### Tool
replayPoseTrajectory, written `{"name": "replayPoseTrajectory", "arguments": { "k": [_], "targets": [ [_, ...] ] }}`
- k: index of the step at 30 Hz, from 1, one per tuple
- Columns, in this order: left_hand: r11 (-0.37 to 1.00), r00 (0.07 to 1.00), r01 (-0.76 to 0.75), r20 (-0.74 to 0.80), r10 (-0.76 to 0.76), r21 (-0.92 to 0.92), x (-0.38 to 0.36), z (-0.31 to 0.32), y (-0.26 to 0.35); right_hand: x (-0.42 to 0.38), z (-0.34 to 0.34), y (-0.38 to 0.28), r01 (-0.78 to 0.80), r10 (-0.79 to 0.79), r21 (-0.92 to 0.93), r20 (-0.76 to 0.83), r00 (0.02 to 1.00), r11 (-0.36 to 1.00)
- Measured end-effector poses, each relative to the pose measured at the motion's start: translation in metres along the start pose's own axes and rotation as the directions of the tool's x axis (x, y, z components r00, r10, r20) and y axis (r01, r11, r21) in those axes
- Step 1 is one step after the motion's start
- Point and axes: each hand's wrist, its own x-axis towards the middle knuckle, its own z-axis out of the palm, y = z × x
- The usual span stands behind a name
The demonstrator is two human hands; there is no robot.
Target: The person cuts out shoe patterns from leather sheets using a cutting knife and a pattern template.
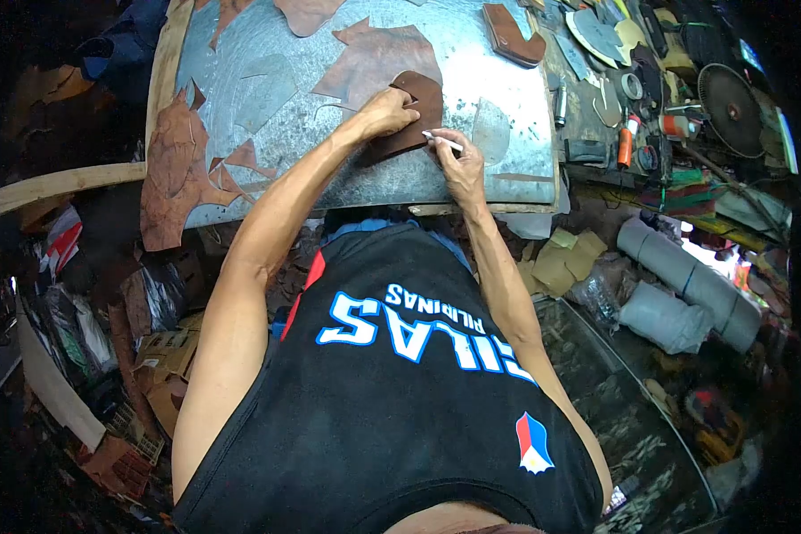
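A dark brown leather piece (429,93) with a rounded far end lies on the metal-topped table (329,178). My left hand (385,114) is on it, fingers curled and pressing it from the left. My right hand (462,166) is closed around a white pen (447,141), whose tip is at the right edge of the leather piece. Just beyond lies a larger, irregular leather sheet (369,60). What is under my left fingers is hidden.
Leather scraps (176,169) hang over the table's left edge. Stacked brown leather pieces (513,37) lie at the far right. The side bench holds an orange bottle (626,147), a tape roll (632,86) and a round fan (730,109). Grey rolls (685,280) lie at lower right.
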Motion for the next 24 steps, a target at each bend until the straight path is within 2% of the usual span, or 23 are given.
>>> {"name": "replayPoseTrajectory", "arguments": {
  "k": [2, 5, 7, 9, 10, 12, 14, 15, 16, 18, 20, 21, 22, 24],
  "targets": [
    [1.000, 1.000, 0.013, 0.012, -0.013, 0.003, -0.001, 0.001, 0.001, 0.000, -0.005, -0.001, -0.084, 0.084, -0.014, 0.009, 0.996, 0.996],
    [0.998, 0.999, 0.013, -0.031, -0.014, -0.054, -0.001, 0.006, -0.004, -0.001, -0.005, -0.005, -0.052, 0.051, -0.061, -0.025, 0.998, 0.997],
    [0.996, 0.997, -0.047, -0.070, 0.041, -0.079, 0.001, 0.007, -0.006, -0.001, -0.010, -0.006, -0.015, 0.013, -0.078, -0.033, 0.999, 0.997],
    [0.999, 0.999, -0.011, -0.040, 0.009, -0.051, 0.000, 0.001, -0.001, -0.001, -0.020, -0.011, -0.032, 0.072, -0.208, 0.188, 0.979, 0.978],
    [0.999, 1.000, 0.028, -0.008, -0.028, -0.025, -0.004, -0.003, 0.005, -0.004, -0.021, -0.016, -0.025, 0.064, -0.209, 0.183, 0.981, 0.978],
    [0.997, 0.996, -0.076, -0.050, 0.075, -0.017, 0.002, 0.002, -0.006, -0.009, -0.027, -0.032, -0.139, 0.142, -0.051, 0.056, 0.988, 0.989],
    [0.977, 0.975, -0.204, -0.102, 0.198, -0.058, 0.007, 0.008, -0.017, -0.007, -0.035, -0.028, -0.106, 0.106, 0.008, -0.029, 0.994, 0.994],
    [0.992, 0.991, -0.126, 0.050, 0.127, -0.020, 0.004, -0.003, -0.010, -0.003, -0.046, -0.020, -0.057, 0.055, -0.035, -0.049, 0.997, 0.998],
    [0.994, 0.987, -0.104, 0.120, 0.108, -0.041, 0.002, -0.008, -0.007, 0.000, -0.055, -0.013, -0.013, 0.008, -0.077, -0.062, 0.998, 0.997],
    [0.981, 0.975, -0.145, 0.151, 0.163, -0.125, -0.009, -0.012, 0.004, 0.004, -0.067, -0.019, -0.030, 0.026, -0.051, -0.062, 0.998, 0.998],
    [0.983, 0.924, -0.110, 0.351, 0.155, -0.144, -0.017, -0.023, 0.034, 0.008, -0.071, -0.043, -0.222, 0.229, 0.192, -0.018, 0.973, 0.956],
    [0.938, 0.906, -0.257, 0.280, 0.317, -0.231, -0.013, -0.005, 0.024, 0.011, -0.075, -0.061, -0.231, 0.231, 0.137, 0.013, 0.973, 0.963],
    [0.936, 0.889, -0.288, 0.306, 0.340, -0.204, -0.016, -0.005, 0.038, 0.017, -0.084, -0.068, -0.233, 0.233, 0.137, 0.015, 0.972, 0.963],
    [0.913, 0.831, -0.371, 0.378, 0.408, -0.170, -0.014, -0.003, 0.063, 0.032, -0.104, -0.078, -0.342, 0.369, -0.146, 0.257, 0.893, 0.929]
  ]
}}
